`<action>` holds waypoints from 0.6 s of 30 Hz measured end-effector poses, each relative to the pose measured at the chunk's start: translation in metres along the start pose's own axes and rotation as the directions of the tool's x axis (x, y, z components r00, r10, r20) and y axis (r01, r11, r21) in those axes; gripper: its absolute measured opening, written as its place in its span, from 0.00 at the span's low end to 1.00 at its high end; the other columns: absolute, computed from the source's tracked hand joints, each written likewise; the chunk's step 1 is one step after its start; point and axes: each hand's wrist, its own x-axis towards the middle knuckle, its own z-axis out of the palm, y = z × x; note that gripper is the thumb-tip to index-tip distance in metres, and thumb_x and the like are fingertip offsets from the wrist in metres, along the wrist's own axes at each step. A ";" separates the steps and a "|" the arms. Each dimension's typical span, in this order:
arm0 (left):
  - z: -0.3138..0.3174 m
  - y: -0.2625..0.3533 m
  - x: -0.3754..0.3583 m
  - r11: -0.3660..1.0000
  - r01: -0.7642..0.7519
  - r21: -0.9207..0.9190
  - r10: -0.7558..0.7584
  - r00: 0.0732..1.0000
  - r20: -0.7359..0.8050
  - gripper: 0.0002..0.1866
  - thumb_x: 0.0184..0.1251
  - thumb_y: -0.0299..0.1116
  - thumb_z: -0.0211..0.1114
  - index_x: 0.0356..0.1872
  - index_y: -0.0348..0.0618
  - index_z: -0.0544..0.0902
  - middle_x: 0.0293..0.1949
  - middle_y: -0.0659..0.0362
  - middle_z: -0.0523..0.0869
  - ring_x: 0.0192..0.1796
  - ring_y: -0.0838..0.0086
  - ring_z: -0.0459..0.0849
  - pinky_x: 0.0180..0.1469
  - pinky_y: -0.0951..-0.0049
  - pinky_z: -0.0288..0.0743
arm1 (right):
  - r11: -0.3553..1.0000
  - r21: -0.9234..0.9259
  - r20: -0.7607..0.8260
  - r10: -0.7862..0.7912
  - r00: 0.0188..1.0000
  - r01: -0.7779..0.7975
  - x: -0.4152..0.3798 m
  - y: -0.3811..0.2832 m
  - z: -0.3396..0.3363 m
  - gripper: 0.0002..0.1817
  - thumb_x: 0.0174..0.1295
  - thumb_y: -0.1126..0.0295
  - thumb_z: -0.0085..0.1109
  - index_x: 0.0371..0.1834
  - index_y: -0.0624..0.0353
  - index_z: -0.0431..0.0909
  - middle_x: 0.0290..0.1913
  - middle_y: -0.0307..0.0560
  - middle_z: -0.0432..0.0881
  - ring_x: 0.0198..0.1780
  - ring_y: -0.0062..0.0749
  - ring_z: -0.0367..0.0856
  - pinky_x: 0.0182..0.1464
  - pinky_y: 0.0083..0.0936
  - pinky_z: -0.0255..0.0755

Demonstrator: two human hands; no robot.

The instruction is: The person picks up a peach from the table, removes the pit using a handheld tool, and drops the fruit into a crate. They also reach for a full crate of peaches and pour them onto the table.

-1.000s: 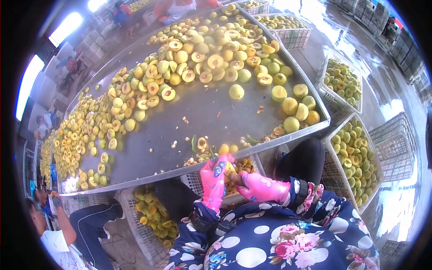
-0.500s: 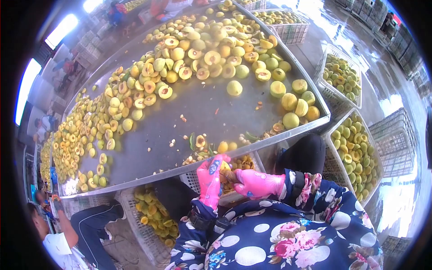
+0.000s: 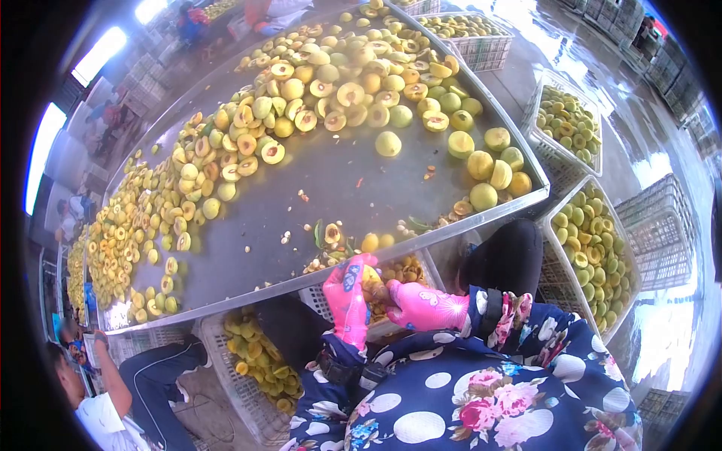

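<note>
My left hand (image 3: 349,299), in a pink patterned glove, is closed around a yellow peach (image 3: 371,278) just past the table's near edge. My right hand (image 3: 426,307), gloved in pink too, is closed with its fingertips against the fruit. Something small and brownish shows at those fingertips, but I cannot make out what it is. Below both hands is a crate (image 3: 319,299) with yellow fruit pieces in it, partly hidden by my hands. Beyond them, the metal table (image 3: 331,173) bears a long heap of peach halves (image 3: 301,90), many showing reddish centres.
A raised metal rim (image 3: 451,229) edges the table. Whole peaches (image 3: 483,197) lie in its right corner. Crates of fruit stand at right (image 3: 630,297) and lower left (image 3: 244,406). A co-worker (image 3: 105,410) sits at left. Pits and scraps lie near the rim.
My hands stay together on the peach, shifted only slightly left. The camera view has moved a little. The co-worker's arm at left has shifted.
</note>
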 end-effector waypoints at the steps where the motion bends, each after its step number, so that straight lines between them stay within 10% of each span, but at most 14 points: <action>1: -0.001 -0.002 0.001 1.000 -0.017 0.014 0.017 1.000 -0.008 0.12 0.66 0.34 0.57 0.41 0.35 0.80 0.36 0.53 0.85 0.31 0.72 0.83 0.31 0.73 0.79 | 0.975 0.167 0.088 0.136 0.987 -0.150 0.001 -0.013 -0.008 0.13 0.62 0.67 0.48 0.41 0.68 0.66 0.22 0.45 0.75 0.19 0.26 0.75 0.17 0.24 0.66; 3: 0.002 0.000 -0.002 0.995 0.053 -0.082 -0.055 0.998 -0.027 0.12 0.67 0.34 0.57 0.41 0.35 0.80 0.36 0.53 0.85 0.31 0.73 0.82 0.31 0.74 0.79 | 0.776 0.435 0.320 0.340 0.884 -0.456 -0.001 -0.039 -0.023 0.12 0.63 0.67 0.47 0.41 0.67 0.66 0.21 0.43 0.73 0.18 0.24 0.74 0.17 0.23 0.66; 6: 0.009 0.007 -0.008 0.986 0.079 -0.143 -0.089 0.994 -0.060 0.12 0.67 0.34 0.57 0.41 0.36 0.80 0.36 0.54 0.85 0.31 0.73 0.82 0.30 0.74 0.78 | 0.630 0.622 0.398 0.256 0.881 -0.464 -0.001 -0.026 -0.014 0.11 0.63 0.67 0.45 0.40 0.65 0.66 0.20 0.40 0.71 0.16 0.22 0.71 0.17 0.20 0.66; 15: -0.011 0.007 0.000 0.989 0.140 -0.039 -0.135 0.985 0.111 0.10 0.64 0.32 0.60 0.38 0.34 0.82 0.33 0.54 0.85 0.29 0.75 0.82 0.30 0.78 0.76 | 0.816 0.315 0.413 0.342 0.844 -0.485 0.004 -0.040 -0.033 0.11 0.63 0.67 0.44 0.40 0.65 0.67 0.19 0.38 0.70 0.15 0.21 0.70 0.16 0.19 0.65; 18: -0.010 0.007 -0.001 0.991 0.129 -0.043 -0.125 0.988 0.093 0.10 0.65 0.32 0.59 0.38 0.34 0.82 0.33 0.54 0.85 0.30 0.76 0.82 0.30 0.78 0.76 | 0.709 0.464 0.478 0.304 0.824 -0.531 0.005 -0.031 -0.025 0.09 0.63 0.66 0.46 0.36 0.61 0.66 0.20 0.38 0.70 0.15 0.20 0.69 0.15 0.18 0.64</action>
